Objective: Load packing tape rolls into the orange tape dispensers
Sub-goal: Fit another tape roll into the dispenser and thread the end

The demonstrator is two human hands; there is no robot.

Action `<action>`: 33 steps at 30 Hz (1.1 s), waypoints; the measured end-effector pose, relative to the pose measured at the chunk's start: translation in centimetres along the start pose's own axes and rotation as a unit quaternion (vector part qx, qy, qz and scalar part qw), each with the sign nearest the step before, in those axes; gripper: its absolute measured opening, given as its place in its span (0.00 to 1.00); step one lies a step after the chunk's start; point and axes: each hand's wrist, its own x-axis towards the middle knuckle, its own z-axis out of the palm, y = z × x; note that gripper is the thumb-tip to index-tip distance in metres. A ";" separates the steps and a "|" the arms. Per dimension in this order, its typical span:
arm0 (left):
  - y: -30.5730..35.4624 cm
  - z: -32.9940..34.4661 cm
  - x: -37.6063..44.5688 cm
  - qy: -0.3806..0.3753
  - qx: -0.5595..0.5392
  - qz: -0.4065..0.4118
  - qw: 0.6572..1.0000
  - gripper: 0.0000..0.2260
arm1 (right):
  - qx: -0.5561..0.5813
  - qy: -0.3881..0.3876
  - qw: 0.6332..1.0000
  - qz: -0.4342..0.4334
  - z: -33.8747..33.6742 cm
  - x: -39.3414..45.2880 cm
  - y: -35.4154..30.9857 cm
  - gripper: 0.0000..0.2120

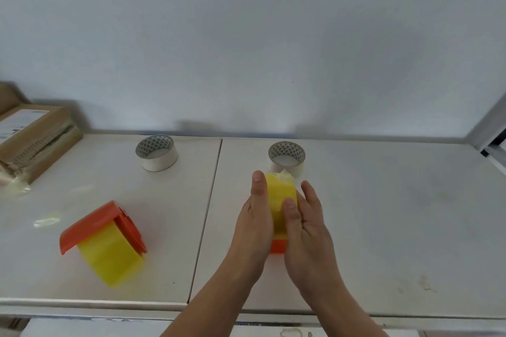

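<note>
We held the yellow tape roll [280, 200] between both hands, above the white table [383, 213] and a little in front of us. Our left hand [253, 224] pressed its flat side from the left, with the thumb lying up along the edge. Our right hand [306, 224] closed on the other side, the thumb laid across the yellow band and the fingers partly open behind it. Under the roll a small piece of orange plastic [278, 247] showed between the palms; it was probably the dispenser being loaded, but the hands covered most of it and we could not tell how far the roll sat in it.

Such a roll seemed to us light and stiff, because of its hard core. The outer band looked smooth and glossy, so it may slip under dry fingers. The safer hold was on the two flat sides, as here, and not on the sticky free end, which looked crumpled at the top of the roll.

To the left, an orange dispenser [101, 224] already carrying a yellow roll lay tilted on the table. Farther back two white tape rolls stood flat, one on the left [156, 152] and one on the right [286, 157], the latter just behind our hands. At the far left edge lay a brown cardboard package [35, 139].
</note>
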 end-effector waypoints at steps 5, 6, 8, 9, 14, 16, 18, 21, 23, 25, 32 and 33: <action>-0.2 -1.1 0.1 -0.018 -0.011 -0.011 1.000 0.40 | -0.048 -0.060 0.997 -0.007 0.1 -0.2 -0.1 0.32; -0.2 -1.2 0.0 -0.025 -0.007 -0.007 1.000 0.41 | -0.058 -0.068 0.996 -0.006 -0.3 0.0 0.0 0.30; -0.4 -1.3 -0.3 -0.042 0.016 0.009 0.999 0.40 | -0.068 -0.051 0.996 -0.014 -1.3 0.5 0.0 0.29; -0.6 -1.3 -0.5 -0.045 0.027 0.015 0.998 0.40 | -0.067 -0.041 0.997 -0.024 -1.9 1.0 -0.1 0.29; -1.5 -1.3 -0.4 -0.064 0.098 0.063 0.991 0.39 | -0.072 -0.099 0.989 -0.081 -3.4 3.3 -1.0 0.09; -1.6 -1.2 -0.5 -0.051 0.121 0.071 0.989 0.28 | -0.034 -0.070 0.993 -0.094 -3.3 3.8 -1.2 0.03; -2.0 -1.1 -0.4 -0.035 0.135 0.064 0.988 0.25 | -0.009 -0.031 0.994 -0.107 -3.1 4.4 -1.1 0.06; -2.8 -1.0 -0.4 -0.029 0.169 0.037 0.984 0.24 | 0.024 0.007 0.994 -0.111 -2.8 5.7 -1.0 0.10; -3.3 -1.2 -0.3 -0.034 0.180 0.024 0.983 0.18 | 0.080 0.022 0.993 -0.081 -2.5 6.6 -0.5 0.12; -3.5 -1.5 -0.1 -0.044 0.173 0.026 0.984 0.14 | 0.139 0.027 0.989 -0.033 -2.3 7.4 -0.3 0.13; -3.0 -2.3 0.1 -0.066 0.143 -0.017 0.987 0.15 | 0.066 -0.160 0.984 0.029 -3.8 6.6 -0.1 0.30; -2.9 -2.3 0.2 -0.067 0.142 -0.017 0.987 0.15 | 0.048 -0.171 0.984 0.027 -3.9 6.5 -0.1 0.25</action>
